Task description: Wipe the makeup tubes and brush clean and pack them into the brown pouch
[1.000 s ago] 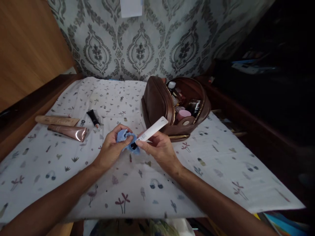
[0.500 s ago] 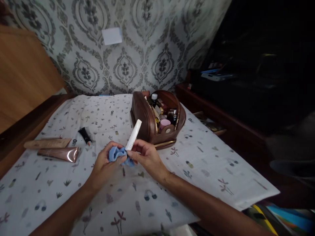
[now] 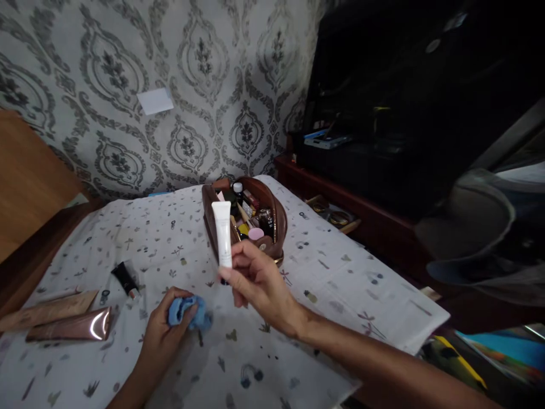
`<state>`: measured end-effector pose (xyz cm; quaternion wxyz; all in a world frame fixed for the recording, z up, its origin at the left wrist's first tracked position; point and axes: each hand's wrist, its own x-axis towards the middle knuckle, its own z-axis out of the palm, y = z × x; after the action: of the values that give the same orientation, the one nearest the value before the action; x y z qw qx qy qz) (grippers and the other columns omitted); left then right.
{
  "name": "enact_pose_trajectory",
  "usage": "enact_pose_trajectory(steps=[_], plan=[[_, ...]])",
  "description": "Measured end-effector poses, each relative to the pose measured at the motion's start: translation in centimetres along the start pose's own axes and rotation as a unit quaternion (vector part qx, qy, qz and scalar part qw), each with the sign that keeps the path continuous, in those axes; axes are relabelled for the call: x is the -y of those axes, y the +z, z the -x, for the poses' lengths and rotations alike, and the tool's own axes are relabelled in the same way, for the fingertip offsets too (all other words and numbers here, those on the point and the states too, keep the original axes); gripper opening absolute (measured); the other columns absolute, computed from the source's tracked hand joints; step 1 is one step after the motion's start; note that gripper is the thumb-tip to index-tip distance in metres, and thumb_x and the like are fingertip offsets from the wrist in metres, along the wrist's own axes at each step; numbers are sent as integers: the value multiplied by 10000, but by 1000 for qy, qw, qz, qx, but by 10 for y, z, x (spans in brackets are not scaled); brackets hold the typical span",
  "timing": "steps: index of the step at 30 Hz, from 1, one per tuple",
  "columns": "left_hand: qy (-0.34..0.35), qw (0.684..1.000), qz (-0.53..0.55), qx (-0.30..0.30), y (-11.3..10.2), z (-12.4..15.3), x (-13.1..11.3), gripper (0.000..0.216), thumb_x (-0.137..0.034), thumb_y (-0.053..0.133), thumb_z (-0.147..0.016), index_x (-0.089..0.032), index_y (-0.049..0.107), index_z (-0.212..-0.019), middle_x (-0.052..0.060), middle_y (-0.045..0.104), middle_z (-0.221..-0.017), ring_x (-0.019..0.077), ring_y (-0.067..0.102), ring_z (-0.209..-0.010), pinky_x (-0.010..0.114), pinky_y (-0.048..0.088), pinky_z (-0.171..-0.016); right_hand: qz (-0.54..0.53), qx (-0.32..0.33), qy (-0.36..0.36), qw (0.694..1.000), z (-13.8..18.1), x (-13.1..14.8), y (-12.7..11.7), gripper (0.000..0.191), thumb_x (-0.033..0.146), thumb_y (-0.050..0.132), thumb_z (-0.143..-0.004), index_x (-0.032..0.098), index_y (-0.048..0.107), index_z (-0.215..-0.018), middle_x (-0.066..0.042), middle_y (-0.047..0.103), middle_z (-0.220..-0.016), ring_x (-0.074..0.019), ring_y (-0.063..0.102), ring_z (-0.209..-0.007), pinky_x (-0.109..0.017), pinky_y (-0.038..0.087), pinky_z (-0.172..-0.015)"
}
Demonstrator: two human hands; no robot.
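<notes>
A slim white squeeze tube (image 3: 223,233) stands nearly upright in my right hand (image 3: 259,282), pinched near its lower, dark end between thumb and fingers. My left hand (image 3: 164,324) is closed on a crumpled blue cloth (image 3: 193,312), low over the patterned sheet. Behind the tube sits an open brown toiletry bag (image 3: 279,218) with a gold zip, full of small bottles and cosmetics, a pink lid (image 3: 256,233) among them. To the left lie a small black tube (image 3: 124,278), a shiny rose-brown tube (image 3: 72,326) and a flatter tan tube (image 3: 51,309).
A white sheet with small prints (image 3: 179,375) covers the surface. Patterned wallpaper (image 3: 204,108) rises behind it. On the right stand a dark screen (image 3: 374,74) and a red-brown cabinet with an open drawer (image 3: 334,215). A wooden board (image 3: 34,182) is at the left.
My right hand has lifted the white tube away from the cloth and turned it more upright. My left hand stays lower with the cloth. The view has swung to the right.
</notes>
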<state>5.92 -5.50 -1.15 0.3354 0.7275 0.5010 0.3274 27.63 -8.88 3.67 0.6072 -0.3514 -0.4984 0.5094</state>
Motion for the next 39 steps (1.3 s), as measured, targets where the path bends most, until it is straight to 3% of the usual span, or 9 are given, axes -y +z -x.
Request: enact_pose_trajectory(steps=[4, 11, 15, 19, 25, 28, 34, 39], plan=[[-7, 1000, 0, 16, 1, -4, 5, 302, -511, 618, -864, -210, 619, -840, -24, 588, -672, 160, 554, -614, 244, 470, -599, 54, -28, 3, 998, -9, 35, -34, 365, 498, 713, -857, 208, 503, -929, 45, 660, -713, -46, 513, -412, -150, 374, -363], [15, 997, -22, 75, 4, -4, 19, 275, -502, 614, -875, -229, 651, -875, -3, 657, -738, 176, 599, -646, 238, 470, -583, 176, -39, -16, 983, -46, 81, -86, 326, 317, 864, -712, 160, 660, -912, 19, 678, -699, -87, 613, -518, -203, 520, -471], [7, 998, -11, 57, 4, -5, 18, 284, -514, 596, -883, -236, 653, -865, -2, 669, -738, 174, 602, -633, 236, 466, -578, 242, -12, -21, 970, -79, 103, -113, 331, 249, 924, -619, 165, 687, -835, 26, 660, -617, -98, 592, -463, -192, 450, -379], [-4, 997, -11, 80, 4, -7, 18, 276, -518, 598, -873, -252, 669, -876, 8, 704, -778, 186, 632, -646, 236, 484, -573, 260, 21, -20, 965, -109, 120, -130, 232, 234, 918, -656, 169, 697, -691, 21, 632, -544, -81, 544, -435, -178, 382, -345], [-41, 998, 35, 35, 10, -5, 16, 303, -560, 624, -845, -262, 681, -849, 10, 676, -722, 183, 612, -622, 229, 501, -572, 239, 10, -15, 971, -144, 101, -132, 196, 126, 887, -682, 153, 693, -684, 40, 590, -512, -54, 509, -433, -168, 308, -370], [-67, 996, 39, 45, 11, -6, 19, 336, -586, 619, -847, -256, 684, -852, 8, 675, -689, 169, 601, -572, 223, 515, -558, 299, 29, -23, 953, -160, 87, -130, 213, 79, 885, -644, 160, 689, -664, 59, 568, -507, -54, 518, -442, -166, 310, -403], [-92, 993, -16, 66, 6, -12, 26, 362, -627, 660, -795, -270, 709, -838, -4, 721, -722, 170, 650, -592, 210, 529, -574, 342, 115, -60, 931, -186, 74, -130, 261, 81, 906, -577, 167, 667, -632, 72, 583, -544, -53, 551, -482, -143, 317, -446], [-103, 991, -5, 88, 4, -13, 24, 333, -594, 669, -806, -266, 709, -852, 6, 726, -737, 175, 668, -609, 212, 546, -581, 359, 206, -1, 910, -198, 60, -124, 285, 121, 911, -567, 156, 631, -533, 84, 555, -459, -29, 482, -379, -142, 305, -410]])
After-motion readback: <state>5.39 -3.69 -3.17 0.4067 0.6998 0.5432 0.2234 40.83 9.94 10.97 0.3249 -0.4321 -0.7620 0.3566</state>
